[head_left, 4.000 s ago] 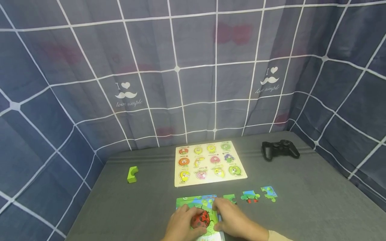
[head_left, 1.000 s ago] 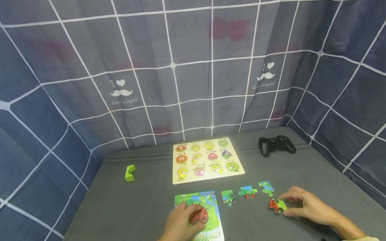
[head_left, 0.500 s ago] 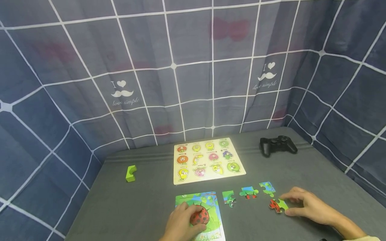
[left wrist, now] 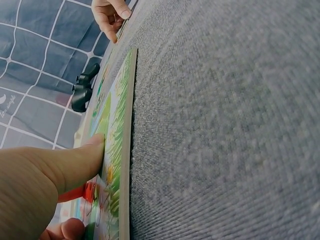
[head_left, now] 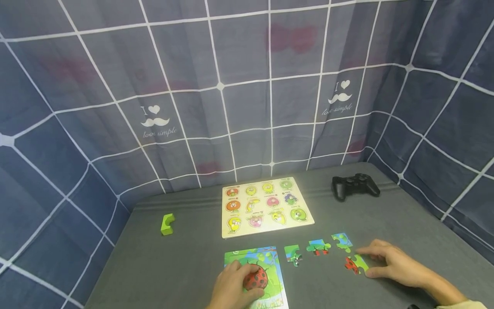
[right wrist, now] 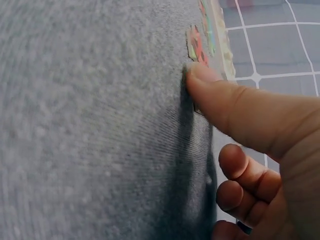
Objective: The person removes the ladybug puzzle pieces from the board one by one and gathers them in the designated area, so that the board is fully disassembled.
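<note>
In the head view, a ladybug jigsaw board (head_left: 270,257) lies flat at the front of the table. My left hand (head_left: 232,285) rests on its left half, thumb and fingers spread about the red ladybug picture (head_left: 256,279). From the left wrist view, the thumb lies flat on the board's surface. Farther right, my right hand (head_left: 395,265) holds a red and green puzzle piece (head_left: 357,264) by its edges between thumb and forefinger, low at the table. Three other pieces lie nearby: one green (head_left: 292,254), one blue with red (head_left: 318,246), one blue-green (head_left: 341,242).
Behind the jigsaw lies a wooden fruit puzzle board (head_left: 266,229). A black game controller (head_left: 355,186) sits at the back right, and a green notched block (head_left: 167,224) at the left. A checked curtain (head_left: 247,107) encloses the grey table (head_left: 185,266).
Since the oldest frame, my right hand has gone from the jigsaw board to the right with a piece. In the last second the piece has turned slightly. My left hand stays on the board.
</note>
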Available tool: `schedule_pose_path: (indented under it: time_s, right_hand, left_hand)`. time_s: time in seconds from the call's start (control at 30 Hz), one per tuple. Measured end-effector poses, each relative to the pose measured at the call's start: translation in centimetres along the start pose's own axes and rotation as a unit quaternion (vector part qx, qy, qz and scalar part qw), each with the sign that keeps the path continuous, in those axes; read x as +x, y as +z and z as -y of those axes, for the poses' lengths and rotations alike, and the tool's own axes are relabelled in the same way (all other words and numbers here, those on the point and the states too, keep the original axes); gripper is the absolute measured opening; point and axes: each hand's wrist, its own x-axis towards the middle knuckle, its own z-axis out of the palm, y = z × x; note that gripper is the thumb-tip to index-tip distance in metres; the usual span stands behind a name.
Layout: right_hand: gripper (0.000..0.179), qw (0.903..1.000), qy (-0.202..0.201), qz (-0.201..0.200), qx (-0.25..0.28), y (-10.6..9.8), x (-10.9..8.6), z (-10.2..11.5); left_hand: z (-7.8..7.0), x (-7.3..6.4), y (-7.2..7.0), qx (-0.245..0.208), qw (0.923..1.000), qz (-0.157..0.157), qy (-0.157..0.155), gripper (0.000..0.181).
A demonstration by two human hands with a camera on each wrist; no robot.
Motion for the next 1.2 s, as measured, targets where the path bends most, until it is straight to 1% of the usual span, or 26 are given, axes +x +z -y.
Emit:
schedule_pose_path:
  time_s: [0.1,0.3,0.43,0.8,0.93,1.07,1.2]
  right_hand:
    - [0.042,0.9999,0.006,0.007,-0.012,0.07,0.09,0.00]
    - [0.036,0.9983,0.045,0.029,-0.024,-0.02,0.26,0.06]
    - [0.036,0.9974,0.053,0.040,-0.030,-0.04,0.30,0.05]
    - [0.035,0.9990,0.022,0.019,-0.034,0.19,0.20,-0.01]
    - [0.035,0.9992,0.011,0.010,-0.038,0.24,0.25,0.03]
    - [0.035,0.9991,0.012,0.005,-0.040,0.26,0.32,0.15]
    - [0.035,0.9992,-0.004,-0.008,-0.038,0.39,0.27,0.08]
  left_hand:
    - [-0.07,-0.01,-0.10,-0.008,0.9999,0.004,-0.005,0.048]
    - [-0.14,-0.02,-0.18,-0.014,0.9998,0.006,-0.009,0.048]
    - [-0.15,-0.08,-0.20,-0.012,0.9999,0.003,-0.009,0.048]
    - [-0.20,-0.13,-0.20,-0.023,0.9997,0.004,-0.007,0.046]
    - [-0.19,-0.16,-0.14,-0.022,0.9997,-0.001,-0.006,0.046]
    - [-0.20,-0.16,-0.10,-0.022,0.9997,0.000,-0.010,0.046]
    - [-0.20,-0.19,-0.11,-0.027,0.9995,0.001,-0.013,0.046]
